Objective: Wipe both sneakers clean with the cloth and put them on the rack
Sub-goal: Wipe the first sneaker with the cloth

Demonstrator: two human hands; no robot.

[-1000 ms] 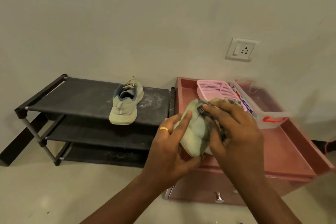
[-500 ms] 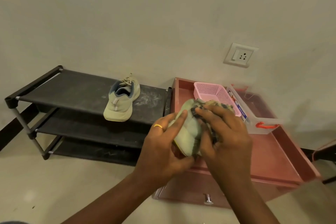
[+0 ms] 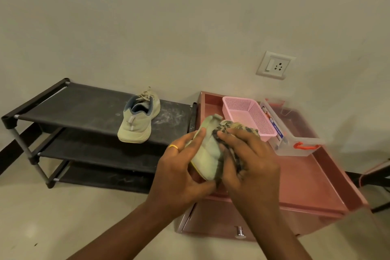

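One pale green sneaker (image 3: 138, 121) stands on the top shelf of the black shoe rack (image 3: 69, 110), heel toward me. My left hand (image 3: 179, 173) grips the second pale green sneaker (image 3: 207, 152) from the left and below, holding it above the front left corner of the pink cabinet. My right hand (image 3: 251, 162) presses a dark patterned cloth (image 3: 232, 129) against the sneaker's right side, fingers curled over the cloth. Most of the cloth is hidden under that hand.
The pink cabinet (image 3: 306, 179) has a raised rim and a drawer knob (image 3: 239, 233) in front. On it stand a pink mesh basket (image 3: 249, 116) and a clear plastic box with a red latch (image 3: 295, 141). A wall socket (image 3: 275, 65) is above. The rack has two lower shelves.
Both hands with the sneaker and cloth stay together; my right hand has rubbed the cloth slightly along the sneaker. The camera view shifted a little, so the rack sits further left in frame.
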